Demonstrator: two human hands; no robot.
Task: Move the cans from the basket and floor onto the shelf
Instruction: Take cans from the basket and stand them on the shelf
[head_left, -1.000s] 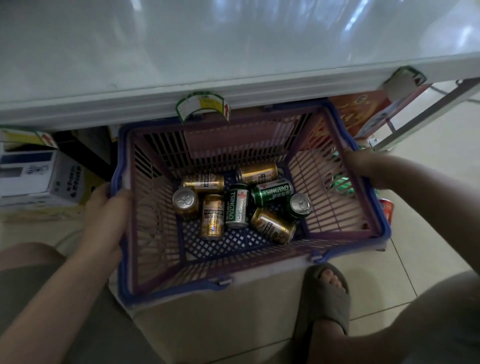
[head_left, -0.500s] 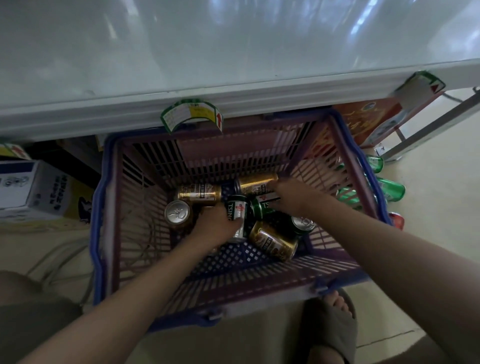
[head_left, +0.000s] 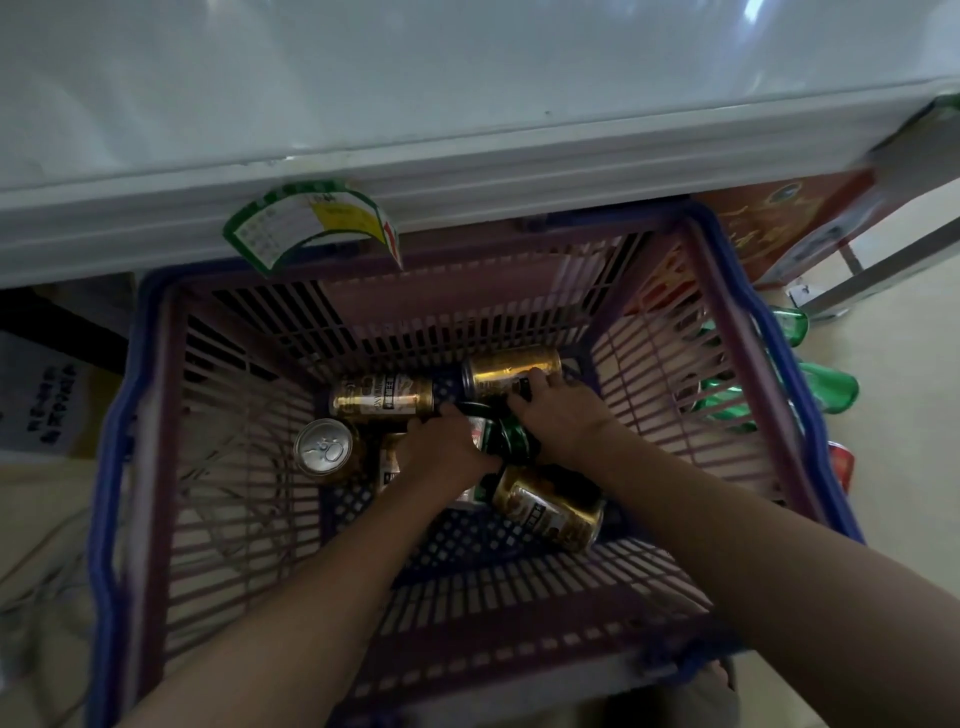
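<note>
A purple basket with a blue rim (head_left: 111, 519) stands on the floor below the white shelf (head_left: 467, 104). Several beer cans lie in it: a gold can (head_left: 382, 397) at the back left, another gold can (head_left: 511, 370) at the back right, a can showing its silver top (head_left: 323, 449) on the left, and a gold can (head_left: 548, 512) nearer me. My left hand (head_left: 447, 454) is closed around a green-and-white can (head_left: 480, 434), mostly hidden. My right hand (head_left: 563, 418) grips a dark green can (head_left: 514, 441). Green cans (head_left: 831, 387) and a red can (head_left: 839, 462) lie on the floor right of the basket.
A curled price label (head_left: 311, 223) hangs from the shelf edge above the basket. A white carton (head_left: 41, 405) sits at the left, a red carton (head_left: 789, 223) and a metal frame bar (head_left: 883, 270) at the right. Cables (head_left: 41, 571) lie on the floor at the left.
My hands let go of the basket's sides and reached in among the cans; they have since closed on the two green cans in the middle. The view has come closer to the basket.
</note>
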